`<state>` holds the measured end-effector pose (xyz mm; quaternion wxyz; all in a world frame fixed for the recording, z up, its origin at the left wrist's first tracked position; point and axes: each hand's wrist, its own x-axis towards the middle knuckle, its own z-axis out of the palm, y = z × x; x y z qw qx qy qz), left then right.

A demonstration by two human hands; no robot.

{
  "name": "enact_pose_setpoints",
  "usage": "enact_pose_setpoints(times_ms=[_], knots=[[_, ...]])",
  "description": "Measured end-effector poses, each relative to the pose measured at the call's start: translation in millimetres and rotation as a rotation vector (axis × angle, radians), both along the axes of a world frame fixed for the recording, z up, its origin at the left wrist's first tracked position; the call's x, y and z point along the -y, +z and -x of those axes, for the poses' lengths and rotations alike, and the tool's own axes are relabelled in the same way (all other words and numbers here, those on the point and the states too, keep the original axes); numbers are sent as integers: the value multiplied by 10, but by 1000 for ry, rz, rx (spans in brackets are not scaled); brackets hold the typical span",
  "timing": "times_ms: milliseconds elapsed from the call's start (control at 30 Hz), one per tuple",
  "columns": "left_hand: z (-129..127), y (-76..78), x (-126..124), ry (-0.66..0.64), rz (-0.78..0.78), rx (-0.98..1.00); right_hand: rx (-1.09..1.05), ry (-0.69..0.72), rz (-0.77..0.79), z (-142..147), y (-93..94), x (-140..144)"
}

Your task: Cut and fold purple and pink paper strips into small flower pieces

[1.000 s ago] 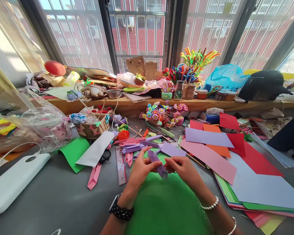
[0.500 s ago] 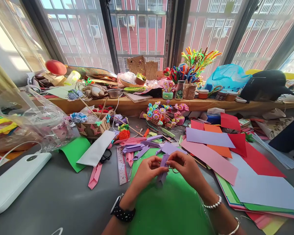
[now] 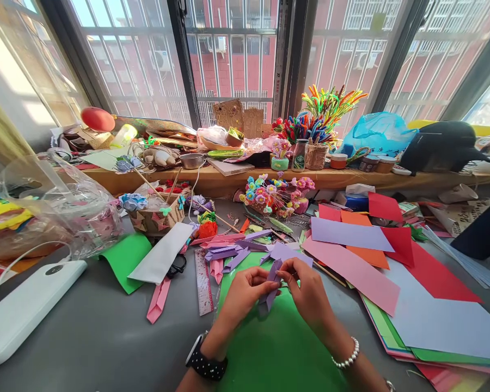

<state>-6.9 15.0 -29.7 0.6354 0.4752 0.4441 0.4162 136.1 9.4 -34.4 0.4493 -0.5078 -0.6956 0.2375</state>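
The left hand (image 3: pixel 242 296) pinches a narrow, folded purple paper strip (image 3: pixel 270 300) between thumb and fingers above the glossy green mat (image 3: pixel 286 348), and the right hand (image 3: pixel 308 288) grips its upper edge with closed fingertips. Uneven pulling between the two pinches could skew a crease or tear the paper, while a slack left thumb might let folds spring open

Grey tabletop (image 3: pixel 118 343) with 1 white device (image 3: pixel 32 316), 1 ruler (image 3: pixel 204 286), 1 green mat (image 3: pixel 286 348) and a paper stack (image 3: pixel 445 321).
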Motion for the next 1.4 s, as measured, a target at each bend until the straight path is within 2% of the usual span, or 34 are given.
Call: enact_pose_setpoints(times_ms=[200,467,600,800,967,1067,1200,1300,1400], knots=[[14,-40,-17,7,-5,-44,34,-32,-43,31,-14,10],[1,44,16,-18,-21,-27,50,132,25,-102,99,-46],[-5,47,22,-29,-37,-51,36,108,35,-89,75,-39],[12,24,14,-65,1,-84,123,32,-56,-20,10,-11],[14,28,24,-74,-84,-175,158,29,-151,-5,15,5],[9,62,34,-40,-96,-198,-11,37,-61,-4,37,9],[-1,122,58,45,-20,-127,-390,101,205,-11,65,-16],[-9,137,69,55,10,-98,-446,172,317,-5,72,-29],[-21,119,67,25,19,-88,-437,149,309,26,68,-8]])
